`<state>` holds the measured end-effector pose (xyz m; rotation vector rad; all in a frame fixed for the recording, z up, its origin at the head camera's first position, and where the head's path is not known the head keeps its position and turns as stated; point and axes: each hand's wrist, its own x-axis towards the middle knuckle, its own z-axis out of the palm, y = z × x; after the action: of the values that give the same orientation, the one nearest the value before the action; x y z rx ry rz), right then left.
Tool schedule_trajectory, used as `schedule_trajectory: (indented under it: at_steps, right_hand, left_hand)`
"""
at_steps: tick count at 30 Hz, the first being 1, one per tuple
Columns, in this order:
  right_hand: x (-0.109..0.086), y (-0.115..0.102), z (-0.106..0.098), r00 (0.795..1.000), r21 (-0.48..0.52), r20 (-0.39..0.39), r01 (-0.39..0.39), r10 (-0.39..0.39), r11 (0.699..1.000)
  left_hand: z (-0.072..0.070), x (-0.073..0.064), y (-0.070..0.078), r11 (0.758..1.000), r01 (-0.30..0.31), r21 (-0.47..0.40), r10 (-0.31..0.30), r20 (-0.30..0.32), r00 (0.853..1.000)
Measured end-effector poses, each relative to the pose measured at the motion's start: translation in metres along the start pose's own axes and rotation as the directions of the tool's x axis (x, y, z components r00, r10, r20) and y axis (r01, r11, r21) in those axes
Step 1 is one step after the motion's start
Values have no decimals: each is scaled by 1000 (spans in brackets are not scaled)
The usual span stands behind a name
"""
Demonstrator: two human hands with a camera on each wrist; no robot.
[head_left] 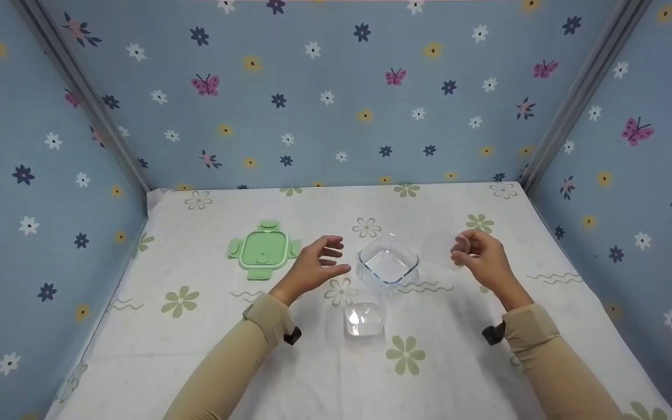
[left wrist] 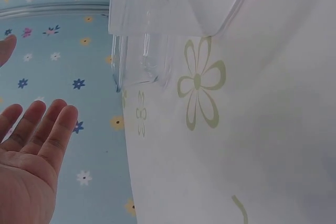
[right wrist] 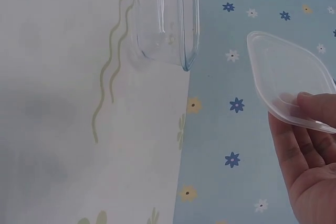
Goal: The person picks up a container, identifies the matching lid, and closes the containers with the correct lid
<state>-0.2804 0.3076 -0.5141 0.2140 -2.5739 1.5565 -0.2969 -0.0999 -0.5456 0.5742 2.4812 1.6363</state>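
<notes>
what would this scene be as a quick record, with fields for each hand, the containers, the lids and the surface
left hand: holds nothing
right hand: pinches translucent plastic lid
glass container: between the hands, uncovered
clear plastic container: nearer the person than the glass container
green four-flap lid: lies flat, left of the left hand
surface: white tablecloth, flower print

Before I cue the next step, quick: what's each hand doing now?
Left hand: open, holding nothing.
Right hand: pinching the translucent plastic lid by its edge.

Relaxed left hand [head_left: 311,266], pinching right hand [head_left: 487,260]
</notes>
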Motion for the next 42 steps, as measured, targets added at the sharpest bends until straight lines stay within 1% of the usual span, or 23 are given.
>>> schedule_trajectory:
  at_steps: [8, 14, 23, 27, 34, 42]
  right_hand:
    - [6, -8, 9, 998, 7, 10, 56, -56, 998]
    - [9, -16, 17, 998, 19, 12, 62, -62, 998]
    - [15, -24, 28, 995, 17, 35, 89, -89, 996]
    - [15, -28, 33, 995, 21, 31, 98, -98, 995]
    - [16, -32, 49, 989, 28, 59, 132, -134, 991]
    - [13, -36, 66, 987, 27, 89, 131, -133, 991]
  left_hand:
    - [0, 4, 3, 1000, -9, -1, 9, -22, 1000]
    - [1, 6, 8, 1000, 0, -20, -1, -18, 1000]
    - [2, 12, 11, 999, -33, -20, 33, -32, 999]
    - [3, 13, 14, 999, -43, -32, 42, -34, 999]
    - [11, 12, 18, 999, -32, -38, 31, -21, 999]
    - [20, 13, 26, 998, -30, -53, 30, -3, 1000]
